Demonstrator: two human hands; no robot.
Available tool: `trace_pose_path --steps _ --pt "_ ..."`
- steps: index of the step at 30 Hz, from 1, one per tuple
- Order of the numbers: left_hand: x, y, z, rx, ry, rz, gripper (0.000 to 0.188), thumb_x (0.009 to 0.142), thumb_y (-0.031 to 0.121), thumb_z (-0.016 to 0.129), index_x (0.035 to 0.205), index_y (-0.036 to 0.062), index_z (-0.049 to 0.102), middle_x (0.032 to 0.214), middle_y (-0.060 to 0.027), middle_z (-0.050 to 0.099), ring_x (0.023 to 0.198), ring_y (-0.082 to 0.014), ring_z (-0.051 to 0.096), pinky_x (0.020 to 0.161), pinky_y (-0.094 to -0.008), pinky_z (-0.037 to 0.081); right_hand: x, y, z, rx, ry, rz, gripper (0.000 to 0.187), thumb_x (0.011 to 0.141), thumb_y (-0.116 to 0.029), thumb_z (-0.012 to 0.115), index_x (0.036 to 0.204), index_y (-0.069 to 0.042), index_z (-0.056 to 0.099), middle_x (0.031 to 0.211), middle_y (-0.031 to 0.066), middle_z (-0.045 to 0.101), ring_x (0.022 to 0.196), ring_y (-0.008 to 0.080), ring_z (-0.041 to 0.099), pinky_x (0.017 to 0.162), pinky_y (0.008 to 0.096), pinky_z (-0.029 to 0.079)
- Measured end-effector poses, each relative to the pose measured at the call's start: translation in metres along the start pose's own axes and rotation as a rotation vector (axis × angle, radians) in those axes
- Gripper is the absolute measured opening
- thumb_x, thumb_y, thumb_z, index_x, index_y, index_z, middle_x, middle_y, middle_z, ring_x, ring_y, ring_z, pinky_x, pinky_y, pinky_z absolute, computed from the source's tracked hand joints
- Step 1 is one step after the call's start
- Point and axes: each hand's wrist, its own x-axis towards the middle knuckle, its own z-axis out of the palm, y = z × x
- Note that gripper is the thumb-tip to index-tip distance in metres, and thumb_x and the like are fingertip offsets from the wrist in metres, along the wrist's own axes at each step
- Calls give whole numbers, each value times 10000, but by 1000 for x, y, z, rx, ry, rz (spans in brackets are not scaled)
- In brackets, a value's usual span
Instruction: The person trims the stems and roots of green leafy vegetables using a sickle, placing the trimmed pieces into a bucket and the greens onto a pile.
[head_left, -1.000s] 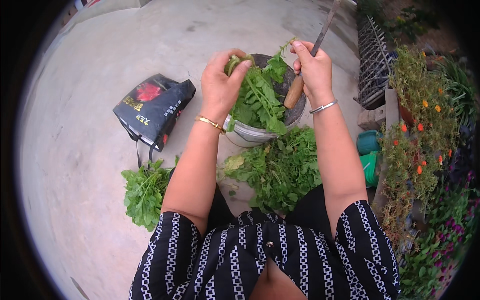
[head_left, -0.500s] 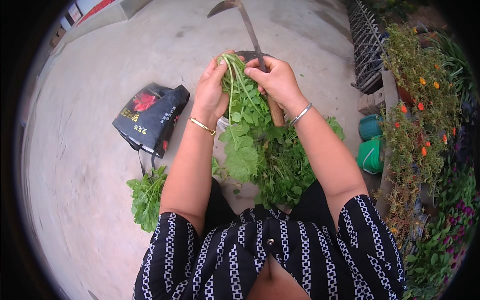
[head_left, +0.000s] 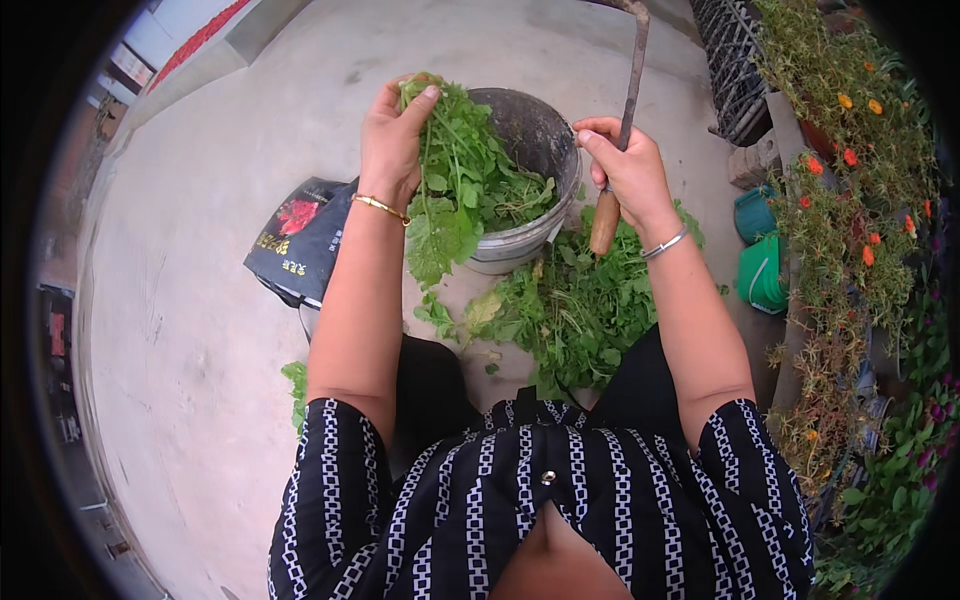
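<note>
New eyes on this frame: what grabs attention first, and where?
Probably the long dark metal tool with a brown wooden handle, held in the right hand, its top bending over at the picture's upper edge. Next, the bunch of bright green leafy stems in the left hand, at the left side of a round grey-white bucket. Small orange flowers stand out toward the right edge.

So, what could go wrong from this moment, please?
The bent, brown-handled metal sickle might cut the bare left hand if the right hand brings it close. Leaves from the green leafy bunch may drop outside the round grey-white bucket, since some appear to hang beyond its rim.
</note>
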Motion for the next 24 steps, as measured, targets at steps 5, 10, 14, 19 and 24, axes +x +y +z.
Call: trace_pose_path --steps 5,10,14,19,24 --pt "35 -6 29 116 -183 39 215 857 86 621 1051 13 565 975 -71 631 866 -141 598 749 -285 508 -5 29 -4 205 -19 89 251 940 -153 465 1126 -18 564 954 77 599 566 78 523 505 217 434" --pt "70 -57 16 569 -229 -108 273 815 121 683 1053 9 608 951 -40 641 844 -106 563 761 -244 448 10 24 1 265 -51 55 250 946 -168 471 1133 -29 564 984 72 595 648 87 560 560 218 459" --pt "71 -66 8 459 -182 -209 240 828 106 666 1051 38 614 938 -20 648 843 -95 571 758 -240 452 17 28 -5 242 -55 33 247 945 -172 472 1118 -27 572 985 71 601 644 86 559 554 214 454" --pt "48 -54 -10 179 -147 -252 246 843 90 640 1075 18 604 960 -41 652 849 -125 593 755 -251 475 9 37 -6 174 -62 66 248 947 -172 469 1116 -25 575 984 76 603 623 78 549 543 205 442" --pt "32 -14 -35 455 -90 -116 264 860 67 599 1117 9 579 1018 -52 637 909 -122 589 828 -249 457 13 32 11 107 -131 48 274 934 -163 453 1137 -14 563 1011 102 604 634 106 573 552 232 476"
